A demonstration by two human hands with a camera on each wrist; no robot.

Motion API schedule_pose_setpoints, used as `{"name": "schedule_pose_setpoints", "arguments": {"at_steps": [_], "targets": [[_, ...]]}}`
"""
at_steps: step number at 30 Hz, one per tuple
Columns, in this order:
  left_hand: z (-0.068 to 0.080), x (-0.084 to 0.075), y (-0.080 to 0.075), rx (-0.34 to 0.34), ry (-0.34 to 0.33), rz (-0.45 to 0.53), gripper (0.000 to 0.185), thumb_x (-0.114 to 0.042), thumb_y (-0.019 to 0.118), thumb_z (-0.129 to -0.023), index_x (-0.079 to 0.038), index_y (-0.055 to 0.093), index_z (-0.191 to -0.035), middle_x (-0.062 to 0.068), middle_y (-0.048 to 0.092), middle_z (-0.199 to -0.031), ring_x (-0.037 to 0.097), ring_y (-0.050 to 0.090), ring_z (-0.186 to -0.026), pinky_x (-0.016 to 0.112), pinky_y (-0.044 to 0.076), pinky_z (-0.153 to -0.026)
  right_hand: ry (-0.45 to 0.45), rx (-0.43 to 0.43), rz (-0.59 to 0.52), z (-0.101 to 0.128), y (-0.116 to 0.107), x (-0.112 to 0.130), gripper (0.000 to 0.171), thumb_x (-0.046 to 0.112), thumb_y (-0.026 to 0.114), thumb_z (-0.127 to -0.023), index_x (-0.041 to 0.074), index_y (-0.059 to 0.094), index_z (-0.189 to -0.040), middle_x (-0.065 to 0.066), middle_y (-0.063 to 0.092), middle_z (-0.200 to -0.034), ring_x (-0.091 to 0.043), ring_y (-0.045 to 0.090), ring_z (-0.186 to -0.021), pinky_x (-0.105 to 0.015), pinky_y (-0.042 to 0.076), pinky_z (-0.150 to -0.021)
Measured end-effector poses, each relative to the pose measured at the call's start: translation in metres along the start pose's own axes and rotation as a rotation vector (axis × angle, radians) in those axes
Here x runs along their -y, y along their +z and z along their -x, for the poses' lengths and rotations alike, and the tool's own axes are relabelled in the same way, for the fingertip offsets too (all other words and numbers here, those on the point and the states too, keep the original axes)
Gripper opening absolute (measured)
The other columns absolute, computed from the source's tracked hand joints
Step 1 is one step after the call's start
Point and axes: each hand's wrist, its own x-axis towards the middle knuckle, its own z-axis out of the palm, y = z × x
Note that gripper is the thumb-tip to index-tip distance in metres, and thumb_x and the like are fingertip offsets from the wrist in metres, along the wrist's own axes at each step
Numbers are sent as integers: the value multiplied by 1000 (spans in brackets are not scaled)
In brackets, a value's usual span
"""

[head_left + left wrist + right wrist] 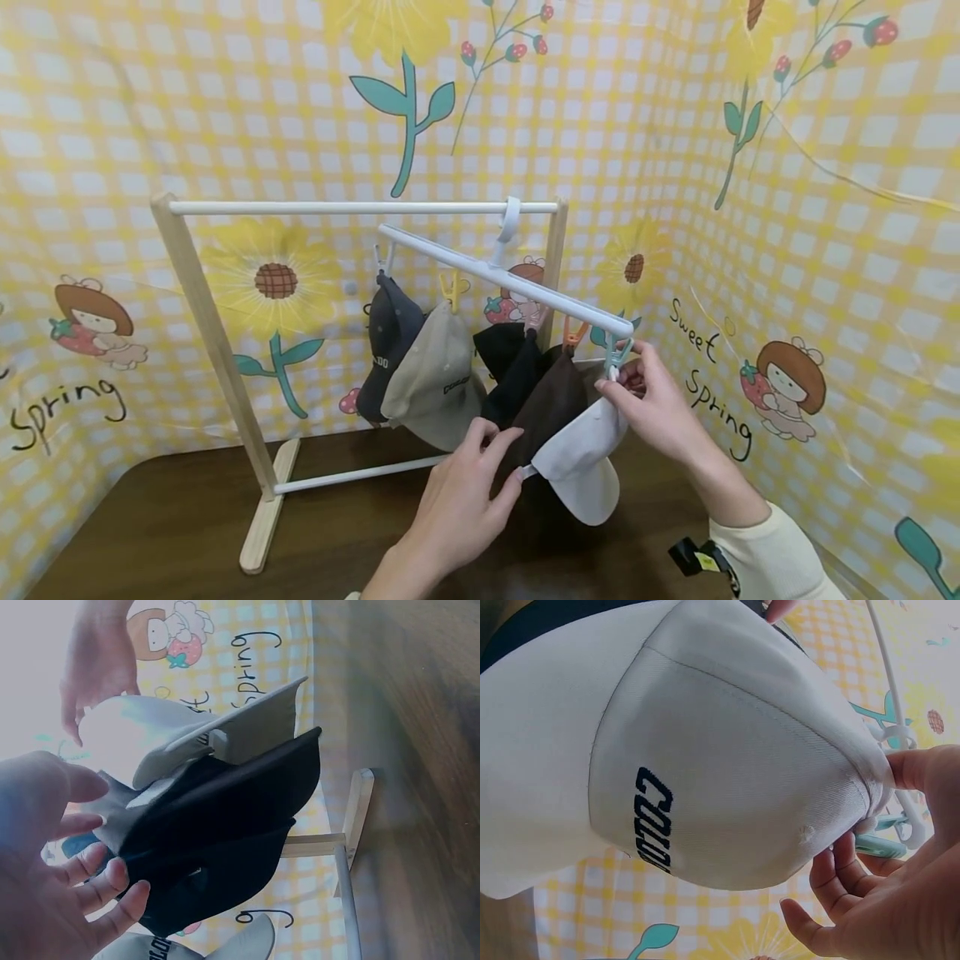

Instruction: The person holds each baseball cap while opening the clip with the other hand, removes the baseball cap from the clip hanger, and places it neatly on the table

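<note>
Currently my right hand [660, 400] pinches the white cotton cap [581, 467] at the teal plastic clip [617, 357] above my fingertips; my left hand [457, 500], fingers relaxed, steadies its brim. Shallow clip bite risks dropping it onto the brown wooden table [150, 533].

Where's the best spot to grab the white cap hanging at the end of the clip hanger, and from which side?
Probably the white cap is best taken by its stiff brim, from below and the front. Its soft crown top sits at the teal clip, where the right hand already works, and the brown cap crowds its left. The left hand reaches the lower edge.
</note>
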Motion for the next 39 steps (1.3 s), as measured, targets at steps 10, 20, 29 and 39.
{"name": "schedule_pose_setpoints", "arguments": {"at_steps": [10,20,29,39], "targets": [[-1,-5,4,31,5,32,34,-23,66,-97,-15,67,-130,-7,65,-107,5,57,-71,25,46,-58,8,7,-20,4,1,3,61,17,68,-98,-1,35,-146,-14,61,-98,-23,57,-89,-31,49,-74],[-3,-12,6,140,-23,35,43,-30,65,-99,-17,61,-139,-3,62,-125,11,66,-85,28,49,-62,-3,24,-46,6,3,3,56,11,66,-98,-1,36,-144,-13,57,-96,-23,55,-89,-29,47,-76],[-2,-16,8,150,7,16,41,-29,66,-99,-17,60,-137,-4,60,-122,10,65,-86,28,50,-63,-7,26,-34,7,4,4,51,13,65,-99,-1,38,-140,-12,58,-96,-23,56,-90,-32,48,-80],[-2,-18,16,165,29,-19,33,-31,67,-97,-15,67,-126,-5,66,-109,9,66,-86,33,54,-68,-16,18,-24,7,5,3,49,15,67,-99,0,41,-138,-11,60,-95,-23,58,-91,-37,48,-81]]}}
